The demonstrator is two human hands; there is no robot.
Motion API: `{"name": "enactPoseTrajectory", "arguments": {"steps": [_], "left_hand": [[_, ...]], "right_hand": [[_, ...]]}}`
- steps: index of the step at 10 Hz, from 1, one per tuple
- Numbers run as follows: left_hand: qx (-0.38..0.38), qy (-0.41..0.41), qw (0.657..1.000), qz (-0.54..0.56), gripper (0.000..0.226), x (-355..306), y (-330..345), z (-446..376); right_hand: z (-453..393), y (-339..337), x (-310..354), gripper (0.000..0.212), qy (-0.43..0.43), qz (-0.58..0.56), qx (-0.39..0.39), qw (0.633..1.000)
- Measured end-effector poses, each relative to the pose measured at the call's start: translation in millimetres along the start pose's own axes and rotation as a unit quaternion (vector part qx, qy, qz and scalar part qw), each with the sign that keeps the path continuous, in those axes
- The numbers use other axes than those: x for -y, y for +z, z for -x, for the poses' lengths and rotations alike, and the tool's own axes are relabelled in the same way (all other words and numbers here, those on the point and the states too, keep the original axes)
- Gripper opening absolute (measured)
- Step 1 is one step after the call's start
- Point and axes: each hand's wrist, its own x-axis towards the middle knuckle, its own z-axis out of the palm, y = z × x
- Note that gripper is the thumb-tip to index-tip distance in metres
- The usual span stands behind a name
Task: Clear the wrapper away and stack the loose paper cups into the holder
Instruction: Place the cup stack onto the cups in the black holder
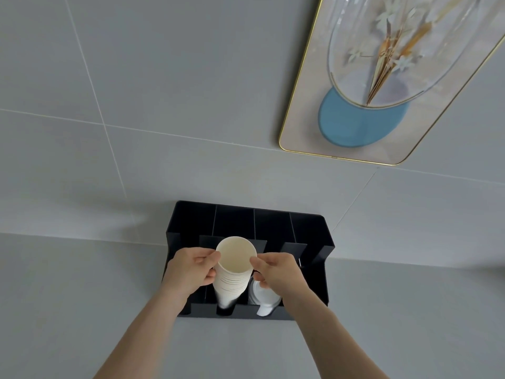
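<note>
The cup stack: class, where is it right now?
In the head view, the cup stack stands in the holder's second slot from the left, between both hands, beside white lids.

This is looking like a drinks station in a café, office pantry or tidy home. A black plastic compartmented cup holder (308, 228) is standing on a pale grey table (82, 310) against a wall of large grey tiles (164, 77). A gold-framed picture of a glass dome on a blue disc (382, 86) is hanging on that wall.
</note>
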Motion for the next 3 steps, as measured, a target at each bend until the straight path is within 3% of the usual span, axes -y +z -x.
{"name": "enactPoseTrajectory", "arguments": {"steps": [2, 3], "left_hand": [[0.011, 0.018, 0.999, -0.032, 0.014, 0.2, 1.0, 3.4], [0.015, 0.021, 0.995, -0.091, 0.009, 0.5, -4.6, 7.5]], "right_hand": [[4.7, -2.3, -3.1, 0.047, -0.010, 0.065, -0.025, 0.997], [6.1, -12.6, -6.9, 0.051, -0.007, 0.117, -0.031, 0.993]]}}
